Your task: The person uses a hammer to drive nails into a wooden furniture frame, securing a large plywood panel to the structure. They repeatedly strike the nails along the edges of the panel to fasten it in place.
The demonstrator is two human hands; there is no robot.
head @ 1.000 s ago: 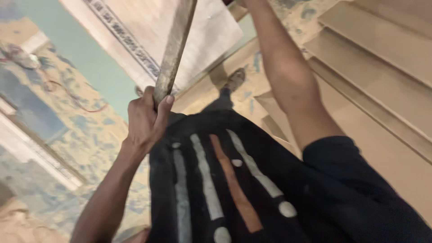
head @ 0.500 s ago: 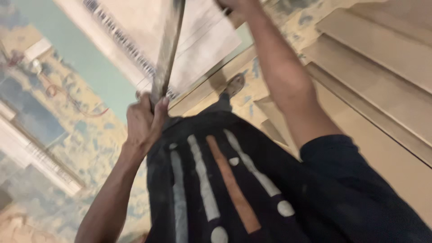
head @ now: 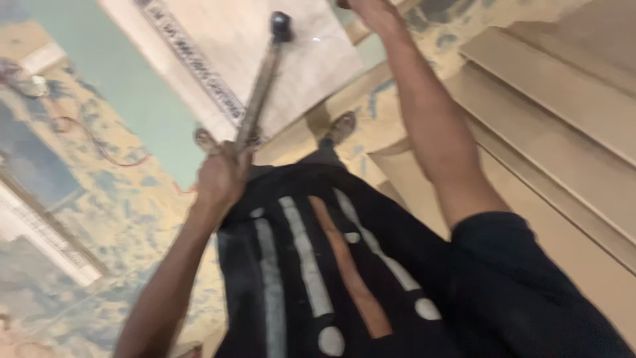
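Note:
My left hand is closed around the lower end of a long grey handle that reaches away from me and ends in a small dark head. The head rests over a large pale tile lying tilted on the floor. My right arm stretches up to the top edge of the view, where my right hand is mostly cut off; what it holds cannot be seen. My dark shirt with pale and orange stripes fills the lower middle. My feet stand by the tile's near edge.
Pale tiled steps rise on the right. The floor on the left is rough, with blue and tan patches, a thin red wire and a white strip.
The view has tipped so the handle's dark head now shows over the tile. My left hand keeps its grip low on the handle; my right arm stays raised.

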